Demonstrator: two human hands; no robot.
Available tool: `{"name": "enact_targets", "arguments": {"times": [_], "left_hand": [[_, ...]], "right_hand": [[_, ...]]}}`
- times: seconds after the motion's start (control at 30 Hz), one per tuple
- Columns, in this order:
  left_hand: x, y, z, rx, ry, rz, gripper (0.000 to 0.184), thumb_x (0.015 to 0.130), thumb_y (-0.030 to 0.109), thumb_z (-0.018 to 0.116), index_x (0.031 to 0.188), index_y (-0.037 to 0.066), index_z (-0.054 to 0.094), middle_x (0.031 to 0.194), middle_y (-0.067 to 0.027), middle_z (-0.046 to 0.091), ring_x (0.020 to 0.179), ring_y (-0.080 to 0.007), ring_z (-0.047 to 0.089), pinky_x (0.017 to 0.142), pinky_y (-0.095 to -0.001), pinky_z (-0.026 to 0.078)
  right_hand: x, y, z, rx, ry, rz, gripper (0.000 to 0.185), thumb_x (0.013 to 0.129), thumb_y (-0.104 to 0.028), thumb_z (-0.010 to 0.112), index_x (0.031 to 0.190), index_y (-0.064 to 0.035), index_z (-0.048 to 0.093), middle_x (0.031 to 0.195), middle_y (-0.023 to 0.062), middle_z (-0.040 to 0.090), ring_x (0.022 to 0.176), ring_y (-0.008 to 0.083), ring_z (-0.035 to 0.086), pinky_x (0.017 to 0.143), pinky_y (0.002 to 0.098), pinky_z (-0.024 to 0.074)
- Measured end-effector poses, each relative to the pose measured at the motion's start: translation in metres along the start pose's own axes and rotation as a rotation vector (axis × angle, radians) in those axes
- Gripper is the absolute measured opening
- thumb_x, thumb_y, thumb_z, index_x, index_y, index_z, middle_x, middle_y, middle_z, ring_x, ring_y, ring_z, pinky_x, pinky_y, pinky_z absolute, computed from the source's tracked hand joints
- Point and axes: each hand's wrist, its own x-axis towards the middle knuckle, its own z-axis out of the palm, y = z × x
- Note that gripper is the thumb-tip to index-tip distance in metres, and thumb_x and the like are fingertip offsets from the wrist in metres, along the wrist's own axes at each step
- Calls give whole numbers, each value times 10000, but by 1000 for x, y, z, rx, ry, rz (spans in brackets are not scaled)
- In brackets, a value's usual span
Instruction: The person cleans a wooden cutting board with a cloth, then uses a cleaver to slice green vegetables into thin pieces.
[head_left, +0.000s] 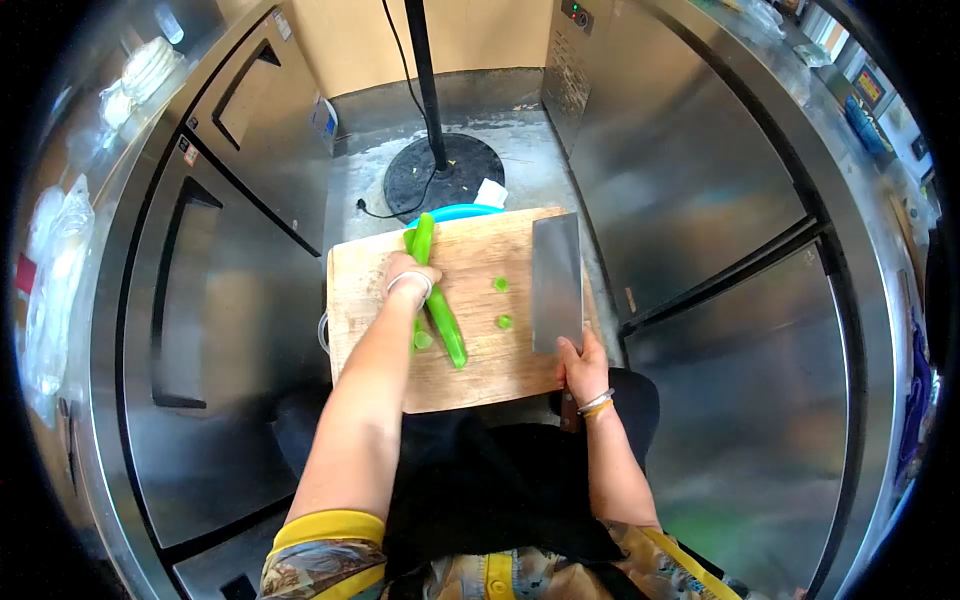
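Observation:
A wooden cutting board point(500, 375) lies across my lap. My left hand point(408, 270) is closed around long, smooth green vegetable stalks, which look like peeled celtuce. One stalk point(447, 325) slants down the board from under my fingers, and another stalk point(424, 238) sticks out above the hand. A further cut end point(422, 340) shows beside my left wrist, partly hidden by the arm. My right hand point(583, 368) grips a cleaver point(556, 285) by its brown handle, its wide blade resting over the board's right side. Between stalks and blade sit two small green pieces point(501, 285).
Steel cabinets point(240, 330) point(740, 400) rise close on both sides. Past the board, the rim of a blue basin point(455, 212) shows, with a black pole base point(443, 165) and cord behind it. Plastic bags point(65, 290) lie on the left counter.

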Motion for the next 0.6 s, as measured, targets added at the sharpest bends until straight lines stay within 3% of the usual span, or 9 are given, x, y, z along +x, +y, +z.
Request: {"name": "enact_targets", "arguments": {"times": [0.03,0.1,0.2,0.23,0.3,0.33,0.37,0.47,0.6], "left_hand": [[6,-4,-10,-84,-127,53,439,645,197,769,984,-6,577,836,-142,671,717,-247,657,637,-366,515],[11,-13,-26,-174,-210,80,415,640,215,779,932,-14,594,685,-108,614,543,-201,569,484,-362,447],[28,-47,-44,-130,-184,105,418,633,222,782,926,-14,599,668,-94,592,528,-195,547,464,-352,425],[41,-71,-41,-99,-155,175,427,633,224,779,935,-16,596,682,-100,597,537,-198,551,475,-353,433],[31,-89,-37,-24,-72,62,429,620,219,790,929,-10,601,762,-129,631,649,-226,604,561,-352,477],[30,-98,-33,-14,-40,26,487,620,218,808,981,-19,583,918,-168,653,829,-273,639,715,-356,513],[31,-105,-29,-11,-45,28,487,620,218,808,981,-19,583,918,-168,653,829,-273,639,715,-356,513],[10,-104,-18,-134,82,94,742,653,232,824,1234,-36,448,1107,-213,609,985,-340,616,876,-395,495],[9,-107,-12,-67,240,51,714,718,245,775,1285,-15,427,1176,-242,564,1082,-365,564,941,-413,451]], "right_hand": [[0,1,1,-14,14,-21,168,929,-99,552,1081,-30,529,584,18,516,402,91,471,359,251,377],[0,7,1,-25,25,0,166,924,-97,551,1076,-33,531,586,27,528,398,96,481,357,255,386],[1,3,3,-48,56,85,183,917,-99,556,1087,-34,535,588,30,533,399,97,485,357,260,392],[6,14,3,-60,43,86,183,923,-102,547,1091,-33,532,553,21,496,388,101,460,351,263,377],[8,17,7,-71,29,85,183,929,-104,538,1096,-32,529,517,13,459,377,104,435,345,266,362],[8,12,8,-94,17,108,180,928,-104,539,1092,-31,529,528,15,470,375,106,438,341,268,361],[9,10,9,-118,8,135,178,926,-104,539,1088,-30,529,540,17,480,373,108,442,338,270,360],[17,31,9,-63,-5,86,183,922,-105,545,1086,-26,527,577,26,512,374,109,453,339,273,368],[19,29,7,-56,-42,121,192,915,-105,547,1086,-21,524,611,33,534,385,107,468,350,270,383]]}}
